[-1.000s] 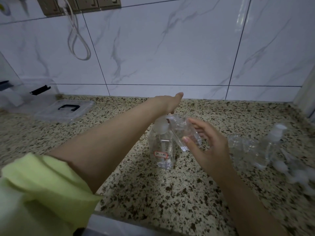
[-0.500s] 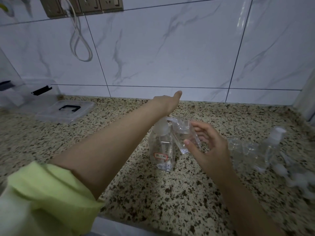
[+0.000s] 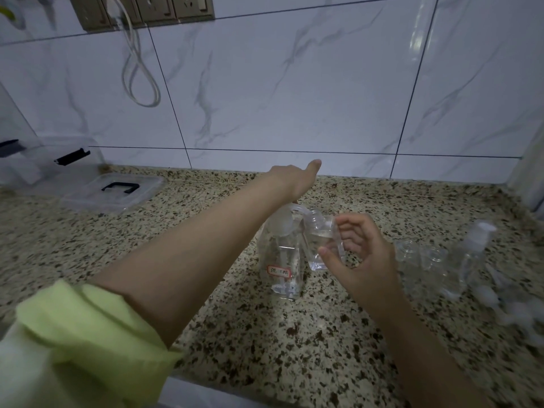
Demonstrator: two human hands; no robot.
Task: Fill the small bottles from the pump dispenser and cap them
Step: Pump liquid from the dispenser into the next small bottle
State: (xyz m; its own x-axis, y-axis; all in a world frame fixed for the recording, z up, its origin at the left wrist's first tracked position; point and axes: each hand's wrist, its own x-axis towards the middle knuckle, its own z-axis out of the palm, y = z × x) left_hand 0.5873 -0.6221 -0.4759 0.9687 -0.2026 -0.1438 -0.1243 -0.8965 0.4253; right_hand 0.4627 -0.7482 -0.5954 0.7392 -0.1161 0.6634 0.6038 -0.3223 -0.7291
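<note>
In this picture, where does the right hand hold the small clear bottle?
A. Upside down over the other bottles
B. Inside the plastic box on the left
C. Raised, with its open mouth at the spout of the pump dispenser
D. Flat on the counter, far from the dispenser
C: the right hand holds the small clear bottle raised, its mouth at the pump dispenser spout, while the left hand presses the pump.

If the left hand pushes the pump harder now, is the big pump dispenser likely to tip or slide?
Probably not tip: the pump dispenser stands upright on a broad base, and the left hand presses from above. It looks mostly empty, so likely light; a sideways nudge could slide it on the granite counter.
</note>
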